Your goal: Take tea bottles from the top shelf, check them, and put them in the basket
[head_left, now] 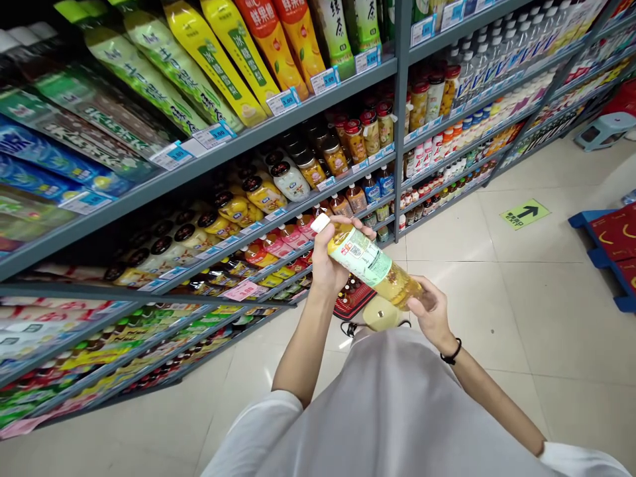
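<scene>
Held tilted in front of my body is a clear plastic drink bottle (370, 262) with yellow liquid, a white cap and a pale green label. My left hand (330, 255) wraps round its neck end, just below the cap, with fingertips showing on the far side. Round the base of the same bottle closes my right hand (431, 311), thumb on the near side; a black band is on that wrist. The label, with a small square code and red characters, faces up toward me.
Shelves (298, 112) of bottled drinks and jars run along the left and back, with price tags on their edges. A floor sticker (525, 213) with an arrow lies on the tiles. At the right stand a blue pallet (596, 255) bearing red boxes and a grey-blue stool (603, 129).
</scene>
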Tool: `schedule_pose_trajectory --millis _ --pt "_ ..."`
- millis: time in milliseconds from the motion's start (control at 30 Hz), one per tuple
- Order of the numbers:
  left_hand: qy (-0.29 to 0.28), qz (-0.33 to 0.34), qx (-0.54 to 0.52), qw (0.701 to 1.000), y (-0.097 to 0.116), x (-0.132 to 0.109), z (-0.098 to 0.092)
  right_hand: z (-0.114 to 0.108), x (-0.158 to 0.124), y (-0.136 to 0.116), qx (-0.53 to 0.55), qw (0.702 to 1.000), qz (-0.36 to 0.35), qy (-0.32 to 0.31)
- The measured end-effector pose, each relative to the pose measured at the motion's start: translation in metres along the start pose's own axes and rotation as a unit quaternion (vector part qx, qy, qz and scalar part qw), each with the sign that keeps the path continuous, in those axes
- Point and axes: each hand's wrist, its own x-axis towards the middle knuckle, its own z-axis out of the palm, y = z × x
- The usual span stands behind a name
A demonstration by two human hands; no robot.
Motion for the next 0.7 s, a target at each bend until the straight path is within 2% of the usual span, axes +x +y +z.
schedule_pose_trajectory --millis 100,200,333,433,500,600,700 --pt "-0.019 0.002 0.005 1.0 0.002 -0.002 -0.002 0.009 -0.001 -0.004 0.099 0.989 0.105 -0.015" --pt "-0.028 0.014 0.032 0.999 0.003 -0.003 -0.002 0.016 -0.001 -0.011 0.173 0.964 0.197 -0.045" --pt "0.003 0.03 0.051 0.998 0.0 -0.002 -0.006 0.016 0.001 -0.019 0.199 0.934 0.255 -0.15" --pt "0.038 0.017 0.04 0.998 -0.002 0.001 -0.01 0.01 0.003 -0.019 0.176 0.924 0.254 -0.226" --pt "0.064 0.006 0.033 0.997 -0.004 0.002 -0.012 0.007 0.004 -0.018 0.134 0.933 0.233 -0.239" --pt "0.1 0.005 0.029 0.995 -0.006 0.004 -0.013 0.004 0.002 -0.015 0.026 0.96 0.182 -0.213" --pt "0.127 0.003 0.022 0.992 -0.008 0.004 -0.013 0.006 -0.004 -0.011 -0.045 0.977 0.133 -0.158"
